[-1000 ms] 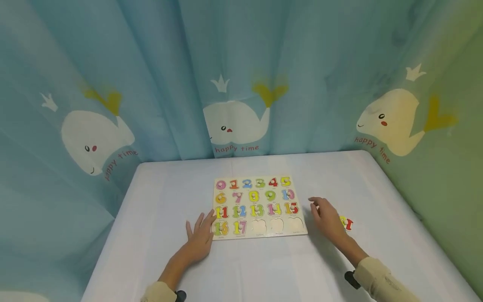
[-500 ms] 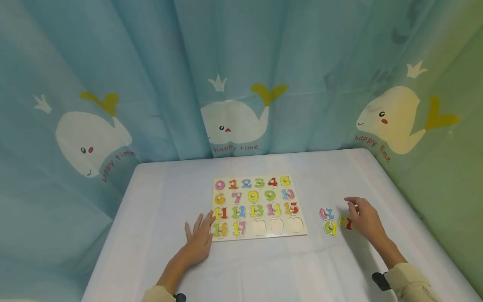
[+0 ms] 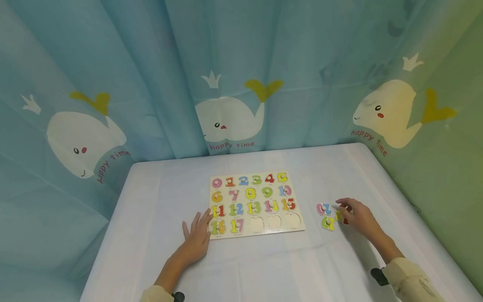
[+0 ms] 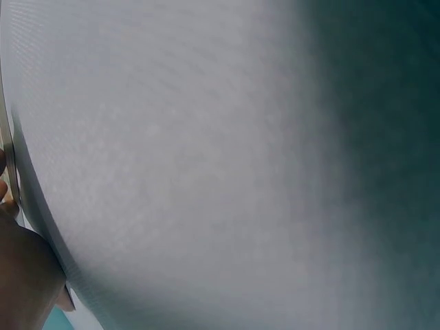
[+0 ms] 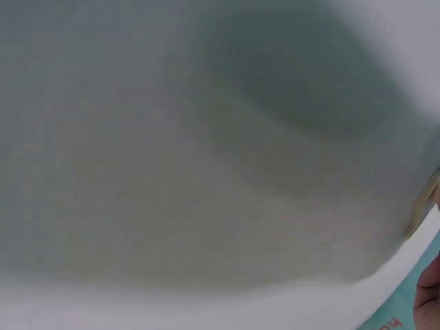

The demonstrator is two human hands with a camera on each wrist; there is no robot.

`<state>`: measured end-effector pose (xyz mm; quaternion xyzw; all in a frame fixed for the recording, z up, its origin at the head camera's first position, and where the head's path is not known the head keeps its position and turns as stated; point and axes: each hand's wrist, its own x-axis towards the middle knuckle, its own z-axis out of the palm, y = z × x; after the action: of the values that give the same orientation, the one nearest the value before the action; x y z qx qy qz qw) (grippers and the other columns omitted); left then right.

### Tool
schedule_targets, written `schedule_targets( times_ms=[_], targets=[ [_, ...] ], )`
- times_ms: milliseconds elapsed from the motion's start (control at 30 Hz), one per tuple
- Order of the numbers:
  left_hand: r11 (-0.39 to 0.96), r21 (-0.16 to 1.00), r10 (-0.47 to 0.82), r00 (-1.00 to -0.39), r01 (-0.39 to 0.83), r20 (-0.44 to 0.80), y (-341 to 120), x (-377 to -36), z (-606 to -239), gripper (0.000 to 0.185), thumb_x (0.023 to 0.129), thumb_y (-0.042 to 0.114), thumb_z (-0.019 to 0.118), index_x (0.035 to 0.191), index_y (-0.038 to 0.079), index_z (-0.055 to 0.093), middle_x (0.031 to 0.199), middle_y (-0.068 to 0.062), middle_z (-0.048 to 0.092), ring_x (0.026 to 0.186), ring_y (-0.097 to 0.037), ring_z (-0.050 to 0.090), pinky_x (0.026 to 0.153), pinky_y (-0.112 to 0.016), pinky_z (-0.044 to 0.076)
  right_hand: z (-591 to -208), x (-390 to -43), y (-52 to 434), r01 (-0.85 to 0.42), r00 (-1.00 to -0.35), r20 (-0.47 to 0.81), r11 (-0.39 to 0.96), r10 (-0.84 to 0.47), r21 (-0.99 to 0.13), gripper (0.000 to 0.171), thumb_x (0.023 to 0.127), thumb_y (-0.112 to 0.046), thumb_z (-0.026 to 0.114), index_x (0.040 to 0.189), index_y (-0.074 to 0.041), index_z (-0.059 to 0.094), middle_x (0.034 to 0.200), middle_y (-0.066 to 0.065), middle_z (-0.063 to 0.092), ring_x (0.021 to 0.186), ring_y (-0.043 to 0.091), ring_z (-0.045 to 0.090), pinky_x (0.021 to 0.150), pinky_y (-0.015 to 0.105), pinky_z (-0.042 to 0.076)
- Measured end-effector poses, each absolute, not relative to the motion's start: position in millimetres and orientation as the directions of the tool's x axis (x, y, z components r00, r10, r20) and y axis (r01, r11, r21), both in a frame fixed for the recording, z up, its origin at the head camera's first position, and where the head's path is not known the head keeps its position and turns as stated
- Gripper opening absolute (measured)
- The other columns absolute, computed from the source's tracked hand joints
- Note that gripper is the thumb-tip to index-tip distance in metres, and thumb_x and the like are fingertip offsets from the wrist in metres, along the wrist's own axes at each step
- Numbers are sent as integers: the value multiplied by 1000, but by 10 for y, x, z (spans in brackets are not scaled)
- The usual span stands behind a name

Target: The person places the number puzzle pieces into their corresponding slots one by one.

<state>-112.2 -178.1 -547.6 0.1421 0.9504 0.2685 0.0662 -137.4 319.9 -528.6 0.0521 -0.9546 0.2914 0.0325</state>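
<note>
A wooden number puzzle board [image 3: 256, 230] lies on the table, with knobbed number pieces in most recesses and three bare recesses in its front row. My left hand [image 3: 196, 239] rests at the board's left edge, fingers spread, fingertips on its border. My right hand [image 3: 356, 216] is over the loose pieces at the right, thumb and index finger apart above a yellow-and-red number piece [image 3: 338, 216] that it partly hides. Beside that lie a pink-and-blue number piece [image 3: 323, 209] and a green-and-yellow one [image 3: 328, 223], both turned upside down.
A white cloth covers the table [image 3: 245, 268]. Blue-green curtains [image 3: 151, 84] with printed whales hang behind it and along both sides. The left wrist view shows mostly tablecloth, and the right wrist view a blurred pale surface.
My right hand has moved from beside the board rightward to the loose pieces, uncovering two of them, then slightly left over the yellow-and-red one. The left hand stays on the board's edge.
</note>
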Motion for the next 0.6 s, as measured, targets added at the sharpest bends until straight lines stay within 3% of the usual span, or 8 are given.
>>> schedule_targets(
  times_ms=[333, 600],
  targets=[
    [818, 527, 306, -950, 230, -60, -1779, -1135, -5472, 48, 97, 13, 42, 143, 4, 32, 154, -11, 18, 140, -37, 4, 99, -64, -15, -5280, -1345, 3277, -118, -987, -19, 798, -160, -591, 28, 85, 0, 64, 113, 5, 59, 90, 6, 61, 79, 21, 57, 61, 29, 47],
    [813, 530, 314, -948, 241, -50, -1790, -1131, -5476, 47, 97, 13, 42, 142, 4, 33, 154, -12, 19, 139, -37, 5, 99, -65, -14, -5404, -1245, 3312, -177, -983, 68, 807, -169, -563, 27, 82, 0, 69, 108, 5, 61, 92, 9, 59, 83, 25, 58, 70, 38, 49]
  ],
)
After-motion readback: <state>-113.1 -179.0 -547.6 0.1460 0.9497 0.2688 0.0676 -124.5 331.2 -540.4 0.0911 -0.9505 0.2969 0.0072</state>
